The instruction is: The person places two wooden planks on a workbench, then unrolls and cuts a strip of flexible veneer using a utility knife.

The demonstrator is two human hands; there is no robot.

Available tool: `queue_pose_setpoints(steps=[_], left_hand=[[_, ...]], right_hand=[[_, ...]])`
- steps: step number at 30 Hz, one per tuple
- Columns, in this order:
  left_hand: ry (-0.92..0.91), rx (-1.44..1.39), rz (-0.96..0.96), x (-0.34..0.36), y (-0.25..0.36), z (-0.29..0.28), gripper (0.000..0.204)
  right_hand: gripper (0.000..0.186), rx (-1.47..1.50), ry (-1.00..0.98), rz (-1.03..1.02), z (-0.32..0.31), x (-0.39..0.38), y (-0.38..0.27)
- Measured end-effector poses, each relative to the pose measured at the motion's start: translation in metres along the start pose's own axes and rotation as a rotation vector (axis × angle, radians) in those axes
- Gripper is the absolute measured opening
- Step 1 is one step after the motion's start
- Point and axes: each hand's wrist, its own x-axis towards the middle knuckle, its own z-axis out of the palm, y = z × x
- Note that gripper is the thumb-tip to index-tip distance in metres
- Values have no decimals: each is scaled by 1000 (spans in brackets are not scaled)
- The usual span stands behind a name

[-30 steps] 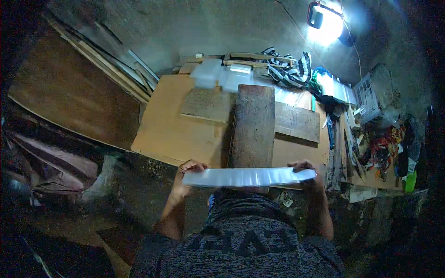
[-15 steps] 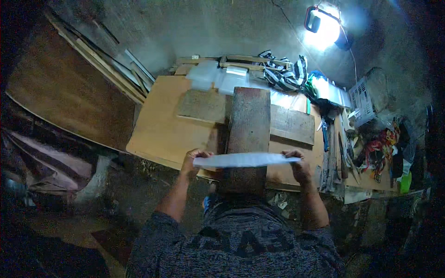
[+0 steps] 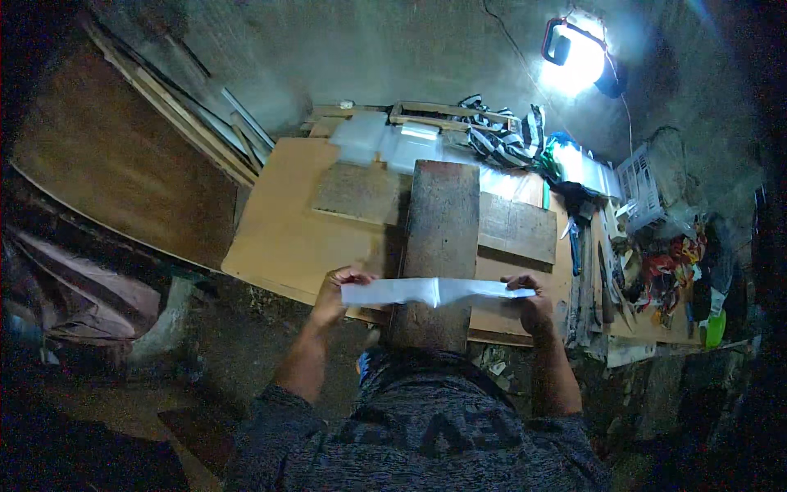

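Observation:
A thin white sheet [image 3: 402, 290], seen nearly edge-on, stretches between my two hands. Whether it is paper or plastic I cannot tell. Near its middle runs an upright crease. My left hand [image 3: 343, 289] is closed on its left end, and my right hand [image 3: 529, 297] pinches the right end. Behind and under the sheet lies a dark wooden plank [image 3: 443, 217], pointing away from me. This plank rests across a wider board [image 3: 516, 221] lying crosswise on the tan tabletop [image 3: 283, 217].
Translucent plastic sheets [image 3: 414, 148] lie at the table's back, beside a black-and-white striped cloth [image 3: 504, 141]. A bright work lamp [image 3: 574, 61] lights the right side. Hand tools [image 3: 575, 246] lie along the right edge, near a white plastic basket [image 3: 639, 184]. A brown panel [image 3: 123, 172] leans at left.
The sheet has turned slightly, so more of its face and a middle crease show. Both hands still hold its ends and have dropped a little lower in view.

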Motion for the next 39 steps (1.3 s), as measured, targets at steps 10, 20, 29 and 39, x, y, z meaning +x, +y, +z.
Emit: queue_pose_setpoints(steps=[10,20,29,39], left_hand=[[-29,486,174,10,77,44,16],[-286,703,54,36,137,93,12],[-35,-313,-113,57,94,61,37],[-115,-174,-297,16,10,136,33]], right_hand=[[41,-463,239,-54,0,-13,2],[54,-764,-67,-453,123,-21,-45],[11,-277,-194,-181,110,-5,-67],[17,-167,-139,-2,97,-11,-65]])
